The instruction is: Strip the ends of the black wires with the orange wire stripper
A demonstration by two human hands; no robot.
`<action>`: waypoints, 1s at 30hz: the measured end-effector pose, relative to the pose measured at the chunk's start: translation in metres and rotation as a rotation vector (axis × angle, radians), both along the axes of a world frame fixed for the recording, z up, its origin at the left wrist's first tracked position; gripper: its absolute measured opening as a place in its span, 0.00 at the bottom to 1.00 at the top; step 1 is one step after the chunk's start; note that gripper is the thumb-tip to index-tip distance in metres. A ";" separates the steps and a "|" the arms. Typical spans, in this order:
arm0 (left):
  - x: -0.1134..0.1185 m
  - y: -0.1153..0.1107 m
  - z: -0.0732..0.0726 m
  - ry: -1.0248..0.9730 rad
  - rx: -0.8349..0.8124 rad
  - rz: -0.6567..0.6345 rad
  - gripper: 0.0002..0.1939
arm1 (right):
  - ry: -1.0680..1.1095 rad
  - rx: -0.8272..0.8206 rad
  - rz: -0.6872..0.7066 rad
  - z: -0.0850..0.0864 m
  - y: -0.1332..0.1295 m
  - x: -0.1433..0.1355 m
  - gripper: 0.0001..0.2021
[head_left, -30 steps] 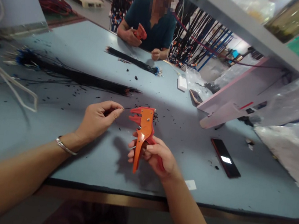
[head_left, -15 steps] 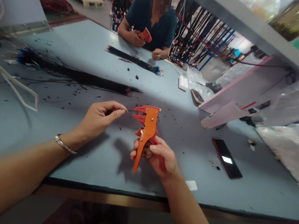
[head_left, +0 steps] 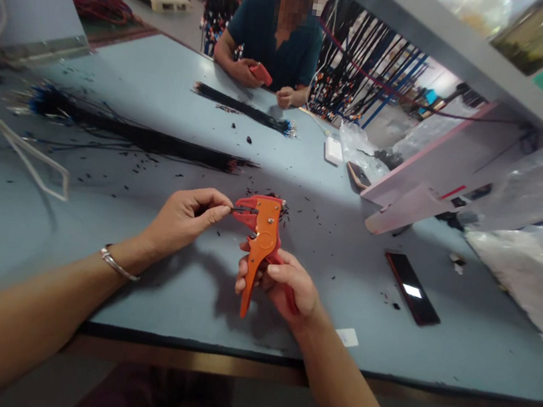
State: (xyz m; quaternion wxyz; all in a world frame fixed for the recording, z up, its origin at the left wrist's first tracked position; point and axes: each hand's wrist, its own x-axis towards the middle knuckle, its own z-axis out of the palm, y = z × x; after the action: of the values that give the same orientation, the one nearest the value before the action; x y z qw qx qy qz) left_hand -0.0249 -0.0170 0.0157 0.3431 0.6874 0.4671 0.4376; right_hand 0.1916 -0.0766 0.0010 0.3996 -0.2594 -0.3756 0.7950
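Between thumb and forefinger, my left hand (head_left: pixel 193 219) pinches a thin black wire (head_left: pixel 236 210). The wire's end lies between the red jaws of an orange and red wire stripper (head_left: pixel 264 233). My right hand (head_left: pixel 288 283) is wrapped around the stripper's handles, holding it upright above the table with the jaws pointing left. The fingertips of my left hand are close to the jaw tips. Behind my hands lies a long bundle of black wires (head_left: pixel 149 139), with reddish ends on the right and blue and silver ends on the left.
Across the table, a person (head_left: pixel 275 35) holds a red tool beside a smaller wire bundle (head_left: pixel 244 109). A phone (head_left: pixel 412 288) lies to the right, near a pink panel (head_left: pixel 429 158) and plastic bags (head_left: pixel 523 245). Bent white cable (head_left: pixel 34 163) is at left; black scraps are scattered about.
My right hand has shifted the wire stripper slightly left, so its jaws now surround the wire end. The person opposite has tilted the red tool downward.
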 end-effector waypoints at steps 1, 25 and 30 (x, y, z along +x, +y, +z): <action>0.000 0.000 0.000 -0.001 0.002 -0.004 0.13 | -0.004 0.006 -0.004 0.000 0.000 0.000 0.22; -0.001 0.000 0.001 -0.112 0.028 -0.123 0.10 | -0.138 0.163 0.022 0.006 -0.002 0.000 0.19; -0.002 0.000 0.001 -0.094 0.044 -0.124 0.11 | -0.156 0.174 0.017 0.006 -0.002 0.001 0.18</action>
State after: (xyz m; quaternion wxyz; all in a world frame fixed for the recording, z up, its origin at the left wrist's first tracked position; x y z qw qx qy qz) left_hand -0.0270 -0.0172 0.0171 0.3759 0.7011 0.3973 0.4575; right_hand 0.1922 -0.0783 0.0066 0.3836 -0.2816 -0.4751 0.7401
